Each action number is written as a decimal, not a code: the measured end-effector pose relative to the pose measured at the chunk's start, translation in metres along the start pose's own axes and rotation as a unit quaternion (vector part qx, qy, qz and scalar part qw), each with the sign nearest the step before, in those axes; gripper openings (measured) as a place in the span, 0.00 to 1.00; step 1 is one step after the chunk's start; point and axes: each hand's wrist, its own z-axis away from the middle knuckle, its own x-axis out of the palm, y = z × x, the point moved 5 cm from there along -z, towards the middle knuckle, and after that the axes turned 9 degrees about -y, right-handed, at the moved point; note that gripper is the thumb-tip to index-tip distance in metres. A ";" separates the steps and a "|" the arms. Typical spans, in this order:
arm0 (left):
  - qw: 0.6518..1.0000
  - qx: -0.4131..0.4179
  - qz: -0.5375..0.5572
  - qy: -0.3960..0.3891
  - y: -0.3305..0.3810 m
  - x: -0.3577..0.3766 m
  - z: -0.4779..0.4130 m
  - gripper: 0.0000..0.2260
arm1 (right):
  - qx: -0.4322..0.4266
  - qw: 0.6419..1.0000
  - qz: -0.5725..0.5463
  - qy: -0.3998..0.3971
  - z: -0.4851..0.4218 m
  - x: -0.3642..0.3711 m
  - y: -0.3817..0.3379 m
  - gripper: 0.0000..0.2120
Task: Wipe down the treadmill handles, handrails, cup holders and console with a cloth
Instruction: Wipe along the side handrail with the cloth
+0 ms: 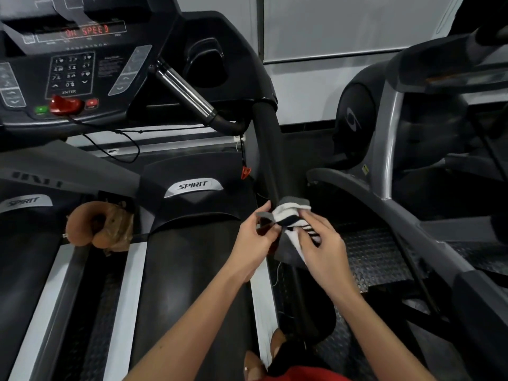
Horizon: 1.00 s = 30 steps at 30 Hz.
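both hands, left hand (254,237) and right hand (323,250), grip the cloth (291,215) on the right handrail (268,149); bunched cloth could slip off and miss patches.

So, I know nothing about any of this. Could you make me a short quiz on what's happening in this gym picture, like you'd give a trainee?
1. True or false: the left hand and the right hand both hold the grey and white striped cloth.
2. Which word glows red on the display strip of the black plastic treadmill console? A) SPEED B) TIME C) PAUSE
3. Fill in: the silver oval badge on the treadmill's black motor cover reads ___.

Key: 1 true; 2 A; 3 SPIRIT.
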 end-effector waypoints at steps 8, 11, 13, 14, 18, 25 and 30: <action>0.999 -0.008 0.030 -0.020 0.003 0.005 0.003 0.23 | 0.051 0.991 -0.121 -0.002 -0.051 -0.005 0.012 0.09; 0.999 -0.010 0.032 -0.022 0.004 0.006 0.005 0.24 | 0.113 0.978 -0.173 -0.003 -0.035 -0.005 0.035 0.08; 0.999 -0.012 0.031 -0.017 0.003 0.006 0.005 0.24 | 0.147 0.974 -0.170 -0.006 -0.017 -0.006 0.047 0.08; 0.999 -0.012 0.031 -0.014 0.002 0.006 0.004 0.24 | 0.152 0.975 -0.163 -0.005 -0.008 -0.008 0.051 0.09; 0.999 -0.017 0.034 -0.007 -0.001 0.004 0.003 0.24 | 0.109 0.985 -0.135 0.012 0.018 -0.014 0.041 0.10; 0.998 -0.024 0.051 0.002 -0.011 0.006 0.017 0.19 | -0.052 0.997 0.049 -0.041 -0.030 0.007 -0.016 0.19; 0.997 -0.050 0.053 -0.016 -0.030 0.004 0.038 0.14 | -0.113 0.986 0.065 -0.103 0.005 0.005 -0.001 0.20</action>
